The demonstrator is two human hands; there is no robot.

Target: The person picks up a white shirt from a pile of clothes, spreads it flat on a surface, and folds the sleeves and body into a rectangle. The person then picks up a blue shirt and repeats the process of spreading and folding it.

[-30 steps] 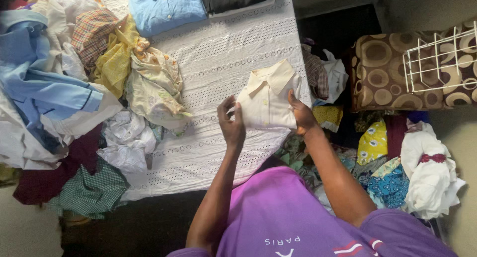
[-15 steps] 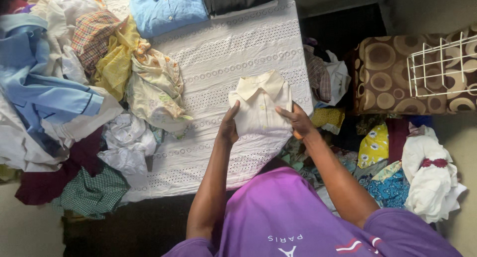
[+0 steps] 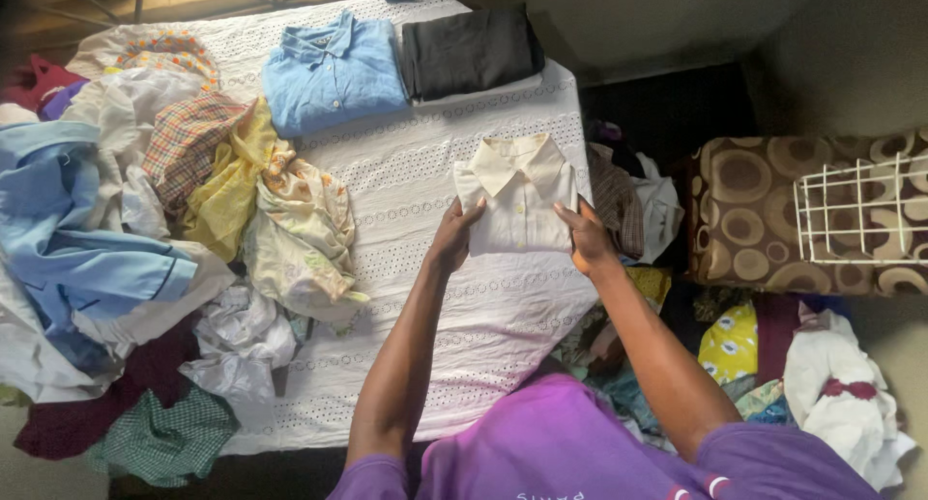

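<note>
Folded blue shirt (image 3: 333, 73) at eleven o'clock, folded black garment (image 3: 471, 53) beside it; wire rack (image 3: 860, 210) at three o'clock.

The left hand's (image 3: 452, 241) fingertips are hidden under the folded cream shirt (image 3: 520, 196).

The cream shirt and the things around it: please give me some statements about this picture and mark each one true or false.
1. Both the left hand and the right hand hold the folded cream shirt. True.
2. The cream shirt's collar points toward the person. False: it points away.
3. A folded blue shirt lies beside a folded black garment. True.
4. The white wire rack lies on the white cloth. False: it rests on the brown patterned cushion.
</note>
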